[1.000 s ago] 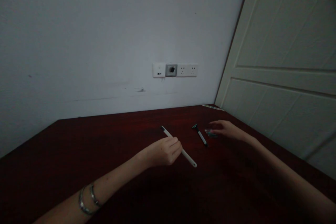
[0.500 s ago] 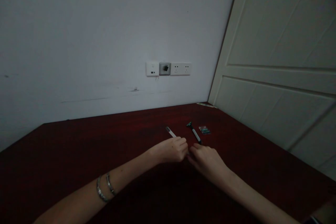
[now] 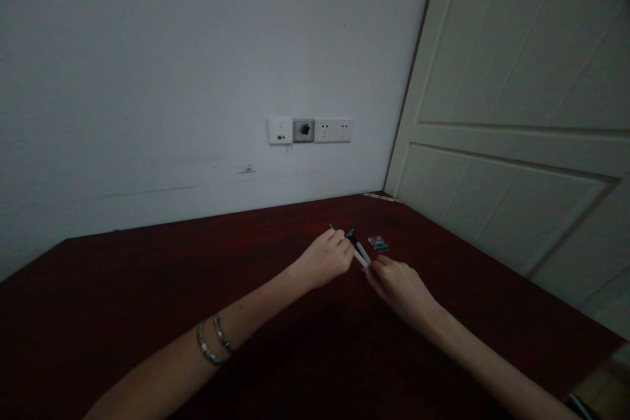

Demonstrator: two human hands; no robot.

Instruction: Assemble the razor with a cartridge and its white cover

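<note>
My left hand (image 3: 327, 254) is closed around a slim white-handled tool (image 3: 361, 258), whose exact kind I cannot make out. A thin dark tip of it shows beyond the left knuckles. My right hand (image 3: 396, 281) grips the near end of the same white handle with its fingertips. Just behind it lies a razor-shaped tool (image 3: 363, 251) with a green and black T-shaped head and a grey handle, its lower end hidden by the right hand. A small clear packet (image 3: 378, 244) with green pieces in it lies to the right of that.
The dark red tabletop (image 3: 187, 275) meets a white wall (image 3: 172, 79) with sockets (image 3: 333, 130) on it. A pale panelled door (image 3: 492, 177) borders the right side. A thin printed strip (image 3: 381, 197) lies in the far corner.
Both hands have moved a little forward, away from me, with the white-handled tool. They are slightly farther apart, and more of the white handle shows between them. The view has shifted slightly right.
</note>
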